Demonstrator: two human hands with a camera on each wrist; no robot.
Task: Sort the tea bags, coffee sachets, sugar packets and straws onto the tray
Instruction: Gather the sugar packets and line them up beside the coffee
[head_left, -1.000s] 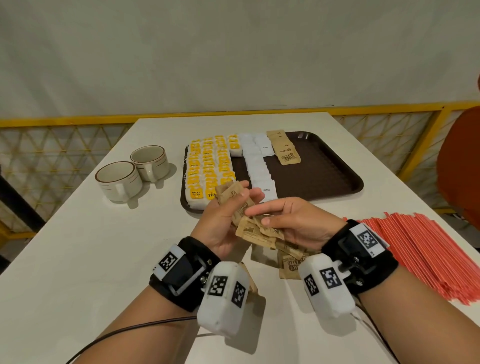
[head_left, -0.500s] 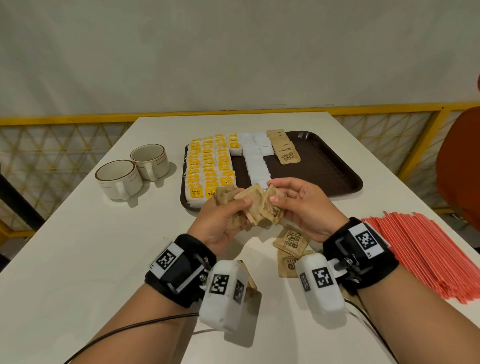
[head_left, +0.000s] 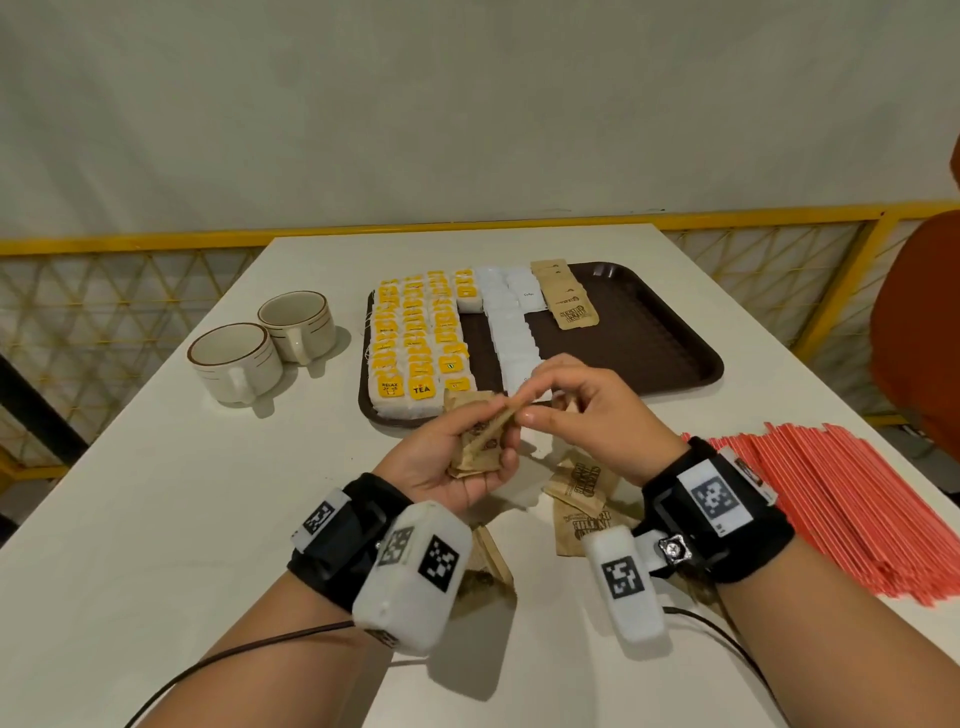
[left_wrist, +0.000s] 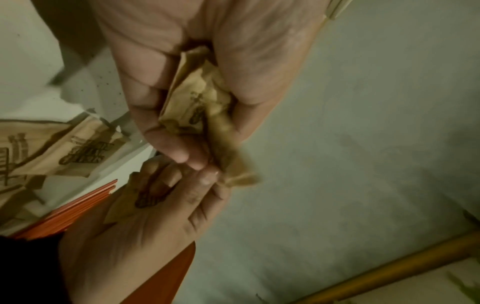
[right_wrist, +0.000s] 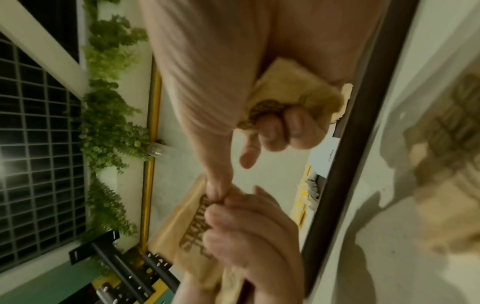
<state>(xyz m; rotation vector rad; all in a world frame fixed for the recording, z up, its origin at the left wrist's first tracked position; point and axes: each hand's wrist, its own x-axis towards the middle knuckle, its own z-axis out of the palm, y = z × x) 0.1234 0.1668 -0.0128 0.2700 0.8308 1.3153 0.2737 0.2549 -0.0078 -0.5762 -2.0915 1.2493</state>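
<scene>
White table (head_left: 156, 519) holds the brown tray (head_left: 649, 353). Above its near edge, the left hand (head_left: 447, 457) grips a bunch of brown sugar packets (head_left: 480, 441) so the right hand (head_left: 597, 415) can pinch one and pull it out. It also holds another packet.

1. The head view is evenly and softly lit; short soft shadows are cast on the desk (head_left: 156, 519) beside the cups (head_left: 236, 361).
2. Straight lines near the edges of the head view are bent by the wide-angle lens.
3. The left wrist view is dim and yellowish, and the brown packets (left_wrist: 200, 107) are smeared by motion blur.
4. In the right wrist view a bright glare is seen left of the hanging greenery (right_wrist: 109, 115); the near packets are out of focus.
</scene>
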